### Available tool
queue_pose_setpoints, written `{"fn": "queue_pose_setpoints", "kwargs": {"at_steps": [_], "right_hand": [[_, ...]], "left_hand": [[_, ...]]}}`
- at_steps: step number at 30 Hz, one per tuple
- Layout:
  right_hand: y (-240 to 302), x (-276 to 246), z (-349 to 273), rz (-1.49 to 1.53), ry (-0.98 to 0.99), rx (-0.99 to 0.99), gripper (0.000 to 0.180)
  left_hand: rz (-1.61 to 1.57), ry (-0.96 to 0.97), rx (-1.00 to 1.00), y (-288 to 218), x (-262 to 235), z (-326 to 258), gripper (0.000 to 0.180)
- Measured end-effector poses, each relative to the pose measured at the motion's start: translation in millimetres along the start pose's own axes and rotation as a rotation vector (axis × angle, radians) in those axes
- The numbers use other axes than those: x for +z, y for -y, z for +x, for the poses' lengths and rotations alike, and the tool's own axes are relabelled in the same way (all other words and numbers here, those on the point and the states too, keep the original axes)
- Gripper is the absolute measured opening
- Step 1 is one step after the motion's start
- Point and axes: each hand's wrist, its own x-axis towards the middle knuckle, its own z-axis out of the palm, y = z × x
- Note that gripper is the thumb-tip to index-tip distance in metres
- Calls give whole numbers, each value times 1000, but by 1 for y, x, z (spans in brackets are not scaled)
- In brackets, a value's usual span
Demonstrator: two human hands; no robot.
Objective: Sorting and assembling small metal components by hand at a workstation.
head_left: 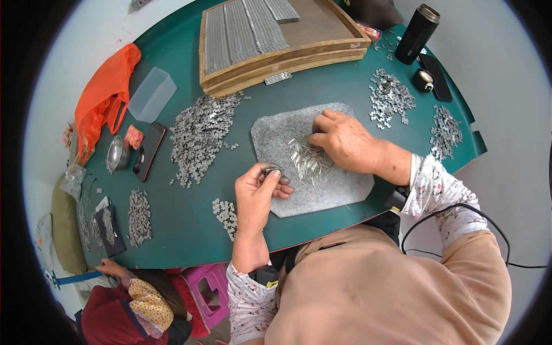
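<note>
My left hand (261, 187) is closed at the near left edge of a grey felt mat (351, 192). Between its thumb and fingers it pinches a small dark metal piece (272, 171). My right hand (348, 141) is over the right part of the mat, its fingers curled together against a loose heap of thin silvery pins (309, 161). The fingertips are hidden, so whatever they grip cannot be made out. A small batch of flat metal pieces (225, 217) lies just left of my left wrist.
Beyond the mat stands a wooden tray (333, 40) with rows of grey metal strips. Heaps of small metal parts (201, 138) lie left, more (391, 98) right. A black bottle (418, 34) stands far right. Another person's hand (112, 268) rests at the table's near left edge.
</note>
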Motion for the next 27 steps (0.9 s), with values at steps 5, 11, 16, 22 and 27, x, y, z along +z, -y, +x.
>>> {"fn": "queue_pose_setpoints", "kwargs": {"at_steps": [5, 11, 16, 22, 27], "right_hand": [[-5, 0, 0, 44, -65, 78, 20], [-8, 10, 21, 111, -120, 87, 17], [-13, 19, 34, 90, -108, -2, 19], [-20, 17, 39, 67, -30, -113, 22], [-23, 18, 38, 129, -62, -124, 15]], "left_hand": [[14, -12, -3, 1, 0, 0, 10], [9, -3, 1, 1, 0, 1, 10], [-1, 4, 3, 3, -2, 0, 10], [-3, 5, -8, 0, -1, 0, 11], [6, 10, -3, 0, -1, 1, 10]]}}
